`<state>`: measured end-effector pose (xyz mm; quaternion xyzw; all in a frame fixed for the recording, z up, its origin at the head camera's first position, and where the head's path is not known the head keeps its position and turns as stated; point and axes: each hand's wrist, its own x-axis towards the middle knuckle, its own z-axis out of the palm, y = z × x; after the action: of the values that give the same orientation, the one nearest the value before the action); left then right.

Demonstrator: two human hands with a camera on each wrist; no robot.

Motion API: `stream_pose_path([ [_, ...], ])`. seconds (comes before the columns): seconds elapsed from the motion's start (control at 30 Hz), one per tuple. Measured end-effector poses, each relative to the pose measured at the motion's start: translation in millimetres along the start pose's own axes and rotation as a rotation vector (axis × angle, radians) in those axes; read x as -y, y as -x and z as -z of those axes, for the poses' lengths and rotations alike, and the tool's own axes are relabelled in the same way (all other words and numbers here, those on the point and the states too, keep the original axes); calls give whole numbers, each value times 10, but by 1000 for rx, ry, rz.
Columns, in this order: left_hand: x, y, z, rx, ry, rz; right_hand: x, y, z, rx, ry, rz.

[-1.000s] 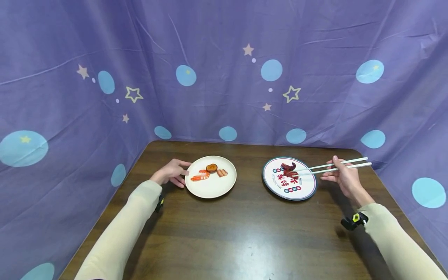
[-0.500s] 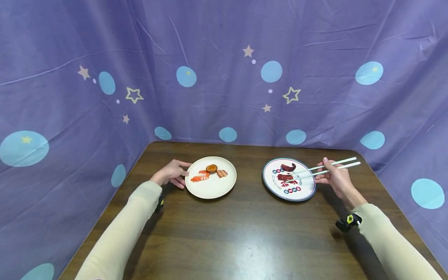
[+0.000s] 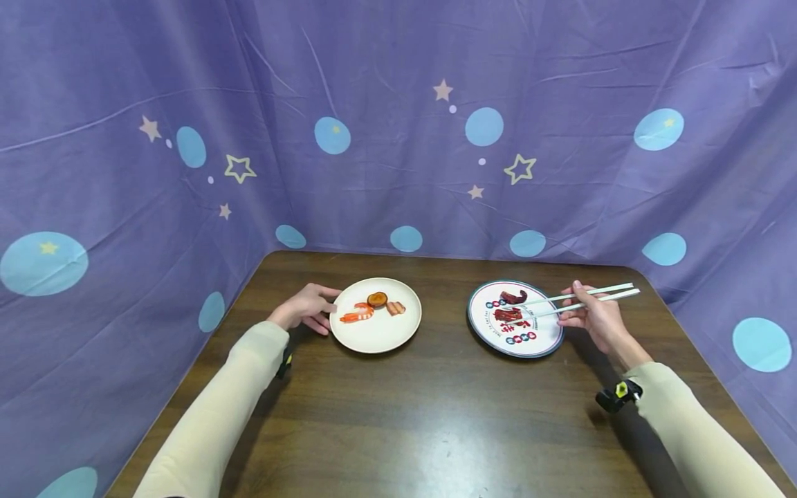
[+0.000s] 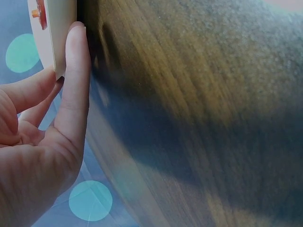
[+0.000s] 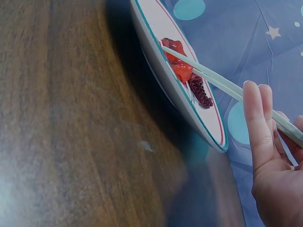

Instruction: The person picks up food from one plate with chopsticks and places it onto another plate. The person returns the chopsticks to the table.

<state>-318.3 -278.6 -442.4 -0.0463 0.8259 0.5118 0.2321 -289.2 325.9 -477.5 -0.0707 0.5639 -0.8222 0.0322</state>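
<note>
My left hand point(image 3: 305, 308) pinches the left rim of a cream plate point(image 3: 373, 339), thumb at the edge and a finger along its outer side in the left wrist view. A shrimp point(image 3: 356, 315), a round brown slice point(image 3: 376, 299) and a small striped meat-like piece point(image 3: 396, 308) lie on it. My right hand point(image 3: 600, 323) holds pale green chopsticks point(image 5: 220, 82). Their tips are at a glossy red piece point(image 5: 182, 71) on the patterned plate point(image 3: 542, 339); whether they grip it I cannot tell. Beside it lies a dark red curled, tentacle-like piece point(image 3: 514, 298).
Both plates stand on a dark wooden table point(image 3: 405, 415), with a gap between them. A purple curtain point(image 3: 398, 173) with stars and blue ovals hangs behind and at both sides of the table.
My right hand has moved left with the chopsticks, and their tips have shifted left and slightly down around the red piece. My left hand and the cream plate have stayed in place.
</note>
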Motion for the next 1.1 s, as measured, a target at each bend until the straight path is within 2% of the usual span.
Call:
stream_pose_path([
  [0.33, 9, -19, 5, 0, 3, -7, -11, 24, 19, -14, 0, 21],
  [0.53, -1, 8, -9, 9, 5, -32, -14, -12, 21, -32, 27, 20],
  [0.7, -11, 6, -4, 6, 4, -24, 15, -60, 13, -48, 62, 22],
  [1.1, -7, 0, -2, 6, 6, -24, 127, -208, -10, 10, 75, 1],
])
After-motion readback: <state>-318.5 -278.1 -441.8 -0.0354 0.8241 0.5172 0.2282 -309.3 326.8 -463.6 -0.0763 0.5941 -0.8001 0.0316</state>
